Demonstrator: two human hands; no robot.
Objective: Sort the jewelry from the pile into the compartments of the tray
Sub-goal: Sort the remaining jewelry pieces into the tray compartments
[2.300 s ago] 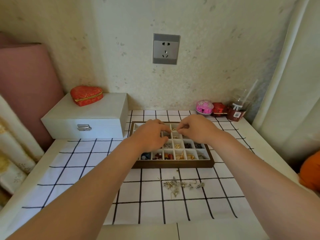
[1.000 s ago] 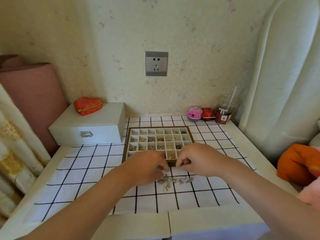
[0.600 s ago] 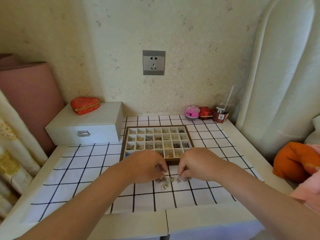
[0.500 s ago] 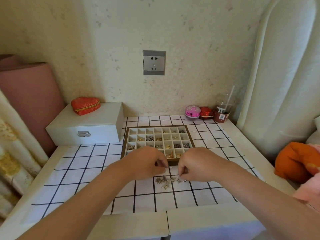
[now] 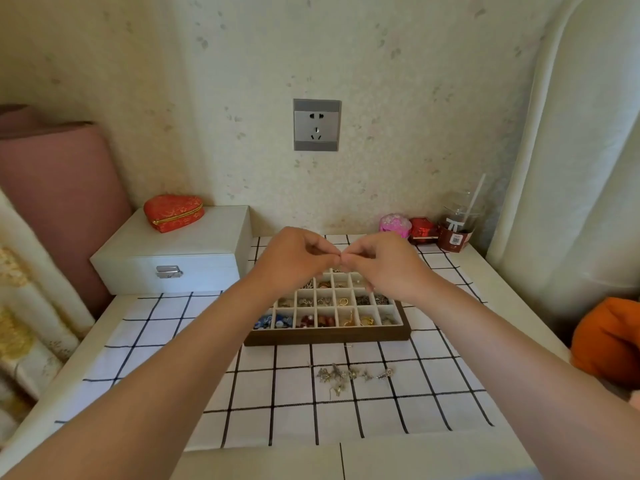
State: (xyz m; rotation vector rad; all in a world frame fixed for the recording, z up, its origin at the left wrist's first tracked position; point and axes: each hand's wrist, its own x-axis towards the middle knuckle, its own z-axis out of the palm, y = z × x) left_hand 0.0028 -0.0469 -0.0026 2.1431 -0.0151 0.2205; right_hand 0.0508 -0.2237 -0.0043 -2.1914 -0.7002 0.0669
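Observation:
A brown wooden tray (image 5: 329, 337) with many small white compartments lies on the checked cloth. Its near rows hold blue beads, red beads, gold pieces and silver pieces. A small pile of silver jewelry (image 5: 349, 374) lies on the cloth just in front of the tray. My left hand (image 5: 294, 261) and my right hand (image 5: 384, 265) are raised over the tray's far rows. Both are pinched, and their fingertips meet in the middle. Whatever they pinch is too small to make out. The hands hide the tray's far compartments.
A white latched box (image 5: 173, 258) with a red heart-shaped pouch (image 5: 173, 212) on it stands at the left. A pink pot (image 5: 394, 223), a red pot (image 5: 422, 230) and a cup with a straw (image 5: 457, 230) line the back right. An orange cushion (image 5: 609, 337) lies off the right edge.
Both hands have lifted from the silver pile and moved away from me to above the tray's far rows, fingertips still pinched together. The view has tilted closer to the table.

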